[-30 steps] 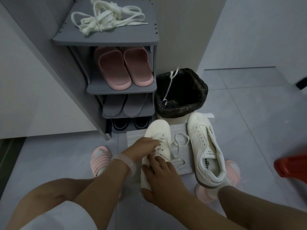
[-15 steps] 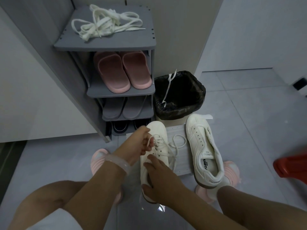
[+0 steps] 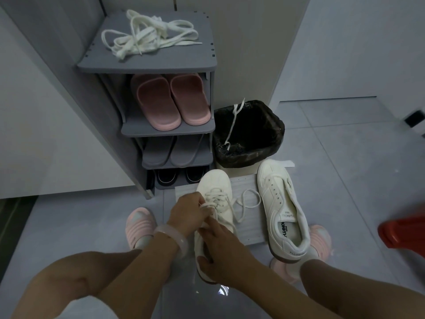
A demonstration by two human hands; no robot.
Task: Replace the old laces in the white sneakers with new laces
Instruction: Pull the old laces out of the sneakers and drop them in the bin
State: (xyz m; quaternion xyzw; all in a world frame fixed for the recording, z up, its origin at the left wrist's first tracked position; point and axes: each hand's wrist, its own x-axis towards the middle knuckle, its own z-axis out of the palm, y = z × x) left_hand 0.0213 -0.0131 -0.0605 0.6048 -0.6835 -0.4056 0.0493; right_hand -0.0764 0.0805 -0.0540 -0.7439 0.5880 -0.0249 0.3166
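Two white sneakers stand on a white sheet on the floor. The left sneaker (image 3: 215, 187) still carries a lace (image 3: 247, 202), its loose end looping to the right. My left hand (image 3: 189, 211) pinches a loop of that lace over the eyelets. My right hand (image 3: 220, 247) grips the sneaker's heel end and holds it steady. The right sneaker (image 3: 281, 208) has no lace and bare eyelets. A tangled bundle of white laces (image 3: 147, 34) lies on top of the grey shoe rack (image 3: 161, 63). One white lace (image 3: 234, 120) hangs into the black-lined bin (image 3: 248, 134).
The rack's shelves hold pink slippers (image 3: 171, 102), grey slippers (image 3: 174, 149) and black shoes (image 3: 177, 176). My feet in pink slippers (image 3: 139, 223) flank the sneakers. A red object (image 3: 403, 233) sits at the right edge. Grey tiled floor stretches right and left.
My left hand has drawn a loop of lace up and out from the left sneaker's eyelets. My right hand has slid back toward the heel.
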